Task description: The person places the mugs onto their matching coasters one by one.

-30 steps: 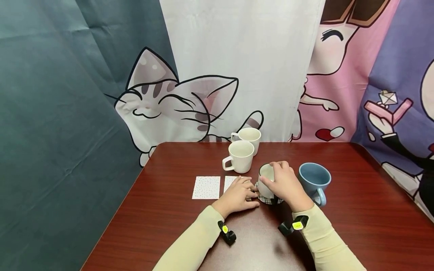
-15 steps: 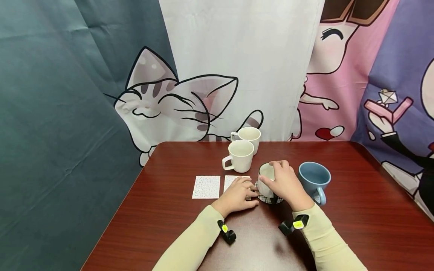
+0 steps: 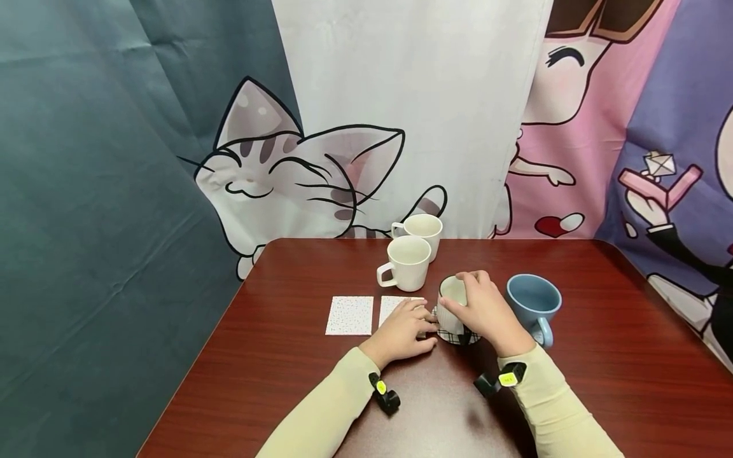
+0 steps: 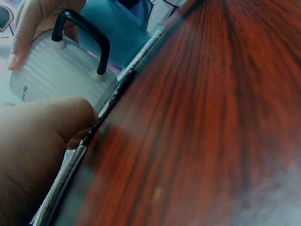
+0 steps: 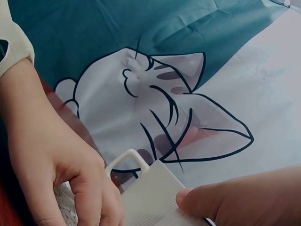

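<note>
A white ribbed mug [image 3: 449, 320] with a black handle [image 4: 84, 37] stands on a plaid coaster [image 3: 453, 339] near the middle of the table. My right hand [image 3: 487, 312] grips the mug from above and the right, thumb on its wall [image 5: 150, 193]. My left hand [image 3: 403, 327] lies just left of it, fingertips resting on the plaid coaster's edge [image 4: 127, 77] and palm over a white speckled coaster [image 3: 392, 307]. The mug's base is hidden by my hands.
A second speckled coaster [image 3: 349, 315] lies further left. Two white mugs [image 3: 408, 263] [image 3: 424, 230] stand behind, and a blue mug [image 3: 534, 302] sits close to my right hand. The red-brown table [image 3: 601, 356] ends at a cartoon-printed curtain.
</note>
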Demonstrator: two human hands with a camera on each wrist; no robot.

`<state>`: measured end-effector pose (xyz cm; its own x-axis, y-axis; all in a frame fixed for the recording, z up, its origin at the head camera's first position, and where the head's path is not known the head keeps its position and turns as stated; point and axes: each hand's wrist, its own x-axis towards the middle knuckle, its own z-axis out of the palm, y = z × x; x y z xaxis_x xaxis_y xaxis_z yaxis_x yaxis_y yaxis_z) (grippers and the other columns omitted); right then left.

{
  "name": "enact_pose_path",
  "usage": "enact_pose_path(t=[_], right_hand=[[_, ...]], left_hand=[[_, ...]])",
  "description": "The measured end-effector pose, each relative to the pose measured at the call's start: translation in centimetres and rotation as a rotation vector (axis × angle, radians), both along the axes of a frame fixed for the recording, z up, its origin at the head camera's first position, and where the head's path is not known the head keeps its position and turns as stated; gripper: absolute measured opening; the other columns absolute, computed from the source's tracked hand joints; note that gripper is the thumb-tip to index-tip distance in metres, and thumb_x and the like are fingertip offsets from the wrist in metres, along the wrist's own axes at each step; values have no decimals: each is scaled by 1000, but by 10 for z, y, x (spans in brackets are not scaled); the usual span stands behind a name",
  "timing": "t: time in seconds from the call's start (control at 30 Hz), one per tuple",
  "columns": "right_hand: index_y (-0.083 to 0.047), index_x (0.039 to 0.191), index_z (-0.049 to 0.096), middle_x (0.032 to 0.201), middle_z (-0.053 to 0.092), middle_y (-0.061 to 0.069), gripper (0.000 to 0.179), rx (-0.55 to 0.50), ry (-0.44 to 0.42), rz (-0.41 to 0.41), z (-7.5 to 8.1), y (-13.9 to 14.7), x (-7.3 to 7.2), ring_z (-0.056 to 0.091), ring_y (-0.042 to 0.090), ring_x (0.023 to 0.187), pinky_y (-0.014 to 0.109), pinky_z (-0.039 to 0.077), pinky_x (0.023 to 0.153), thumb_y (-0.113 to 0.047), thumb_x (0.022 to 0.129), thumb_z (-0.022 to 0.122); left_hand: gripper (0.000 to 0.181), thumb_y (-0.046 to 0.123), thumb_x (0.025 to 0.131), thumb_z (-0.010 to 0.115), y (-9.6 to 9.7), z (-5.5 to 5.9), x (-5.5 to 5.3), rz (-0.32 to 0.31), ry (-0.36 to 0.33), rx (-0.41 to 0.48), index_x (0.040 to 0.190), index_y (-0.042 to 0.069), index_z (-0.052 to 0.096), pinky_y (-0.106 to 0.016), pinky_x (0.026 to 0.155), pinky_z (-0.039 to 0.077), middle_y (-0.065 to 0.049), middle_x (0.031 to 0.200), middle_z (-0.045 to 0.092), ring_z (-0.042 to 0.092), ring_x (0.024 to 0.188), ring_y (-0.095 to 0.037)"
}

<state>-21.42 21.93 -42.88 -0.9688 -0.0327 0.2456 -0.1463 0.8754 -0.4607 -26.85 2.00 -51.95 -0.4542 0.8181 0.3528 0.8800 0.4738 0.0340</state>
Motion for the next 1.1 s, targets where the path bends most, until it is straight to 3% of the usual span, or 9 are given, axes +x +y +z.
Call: enact_pose_path(t=[0.17, 0.63, 1.1], right_hand=[[6, 134, 55, 132, 48, 33, 65, 8, 3, 12, 0, 0, -1, 54, 49, 117, 61, 47, 96, -40, 92, 73], [7, 130, 58, 132, 48, 32, 61, 7, 8, 46, 1, 2, -3, 57, 48, 116, 60, 47, 97, -38, 91, 73], [5, 137, 52, 133, 47, 34, 68, 16, 3, 41, 0, 3, -3, 53, 50, 119, 62, 46, 97, -39, 91, 73]], left_hand=[[24, 38, 92, 68, 0, 1, 0, 28, -11, -23, 110, 26, 80, -56, 115, 32, 12, 118, 69, 46, 139, -26], [24, 36, 93, 67, -1, 4, 1, 42, -11, -42, 111, 28, 80, -56, 115, 32, 13, 119, 69, 47, 139, -26], [25, 32, 91, 66, -2, 1, 0, 1, -3, 3, 111, 24, 80, -44, 116, 34, 9, 118, 70, 51, 133, -25]])
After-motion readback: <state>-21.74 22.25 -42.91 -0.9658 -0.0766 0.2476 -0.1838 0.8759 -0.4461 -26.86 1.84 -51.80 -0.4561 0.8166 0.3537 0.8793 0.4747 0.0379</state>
